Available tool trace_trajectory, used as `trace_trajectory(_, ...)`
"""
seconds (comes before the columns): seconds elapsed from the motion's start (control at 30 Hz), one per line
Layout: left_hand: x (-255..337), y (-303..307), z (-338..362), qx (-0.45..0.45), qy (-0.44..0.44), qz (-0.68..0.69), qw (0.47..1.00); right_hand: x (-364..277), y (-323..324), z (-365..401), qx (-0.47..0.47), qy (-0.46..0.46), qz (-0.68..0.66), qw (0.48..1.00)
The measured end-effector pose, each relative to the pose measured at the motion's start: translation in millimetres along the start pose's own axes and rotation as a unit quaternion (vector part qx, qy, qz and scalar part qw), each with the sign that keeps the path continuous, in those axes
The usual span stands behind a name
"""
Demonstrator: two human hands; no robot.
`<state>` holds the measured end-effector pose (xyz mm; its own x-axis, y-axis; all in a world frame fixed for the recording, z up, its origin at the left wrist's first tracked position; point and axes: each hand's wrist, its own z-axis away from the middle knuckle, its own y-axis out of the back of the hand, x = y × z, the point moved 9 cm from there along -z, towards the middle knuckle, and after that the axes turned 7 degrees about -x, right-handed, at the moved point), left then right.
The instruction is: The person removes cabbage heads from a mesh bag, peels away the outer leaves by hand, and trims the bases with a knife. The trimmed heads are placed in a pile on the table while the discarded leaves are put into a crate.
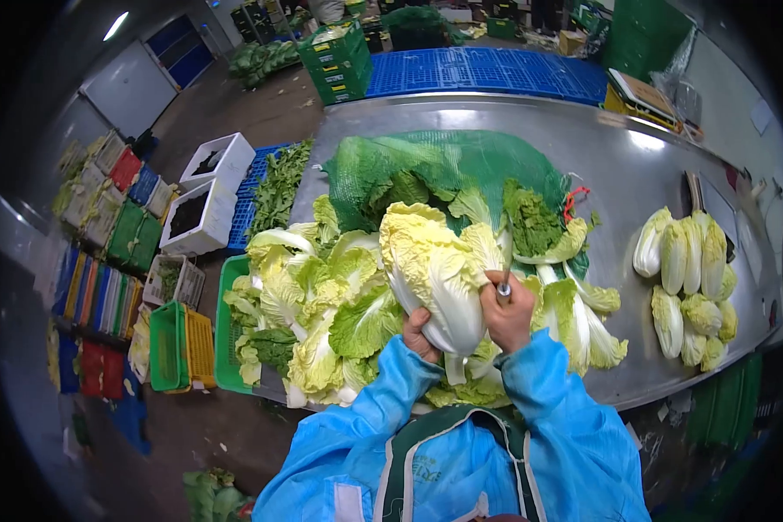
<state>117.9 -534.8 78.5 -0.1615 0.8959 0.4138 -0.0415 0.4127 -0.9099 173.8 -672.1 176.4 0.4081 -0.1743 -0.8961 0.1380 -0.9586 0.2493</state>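
Note:
A napa cabbage (pixel 439 287), pale yellow at its leafy top and white at the base, is held tilted over the metal table. My left hand (pixel 420 335) is closed around its lower left side. In my right hand (pixel 511 309), against the cabbage's right side, is a knife (pixel 504 292) with its thin blade pointing away from me. Loose cabbage leaves (pixel 322 304) are heaped to the left, with more leaves (pixel 587 322) to the right. Behind the cabbage lies a green mesh sack (pixel 461 152) with leafy heads in and around it.
Several trimmed cabbages (pixel 692 252) are stacked on the metal table (pixel 622 209) at right. A green crate (pixel 228 348) stands at the table's left edge, with white foam boxes (pixel 202 217) beyond. Blue pallets (pixel 487 71) and stacked green crates (pixel 337 65) stand behind.

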Motion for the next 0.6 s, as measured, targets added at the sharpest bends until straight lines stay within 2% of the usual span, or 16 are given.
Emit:
trace_trajectory(0.03,-1.3,-7.7,0.5,-0.017,0.019,0.033,0.999,-7.0,2.6,2.5,0.011,0.012,-0.039,0.999)
trace_trajectory(0.07,-4.0,-11.4,4.8,-0.030,0.041,0.065,0.997,1.6,2.9,1.9,0.022,-0.029,-0.086,0.996)
trace_trajectory(0.13,-10.7,13.8,3.9,0.027,0.052,0.003,0.998,20.0,4.9,-3.0,0.049,-0.108,-0.181,0.976)
trace_trajectory(0.2,-18.1,29.6,-1.5,0.054,0.065,-0.064,0.994,24.4,8.3,0.4,0.051,-0.084,-0.118,0.988)
trace_trajectory(0.27,-15.7,8.8,7.6,0.002,0.049,-0.029,0.998,9.3,10.7,7.0,0.031,-0.033,-0.057,0.997)
trace_trajectory(0.33,-18.2,9.8,13.2,-0.036,0.072,0.000,0.997,-4.5,8.7,2.7,-0.023,-0.031,-0.060,0.997)
trace_trajectory(0.4,-19.3,15.7,12.5,-0.021,0.082,-0.019,0.996,-26.4,4.5,-13.7,-0.076,-0.023,-0.070,0.994)
trace_trajectory(0.43,-19.0,15.9,9.7,-0.017,0.086,-0.030,0.996,-20.9,0.8,-18.7,-0.117,-0.032,-0.033,0.992)
trace_trajectory(0.53,-4.5,-0.2,1.6,-0.029,0.013,-0.092,0.995,10.5,-3.0,-28.1,-0.102,-0.042,-0.034,0.993)
trace_trajectory(0.6,4.3,-13.2,2.6,0.007,-0.029,-0.134,0.990,17.4,3.0,-25.3,-0.027,-0.040,-0.064,0.997)
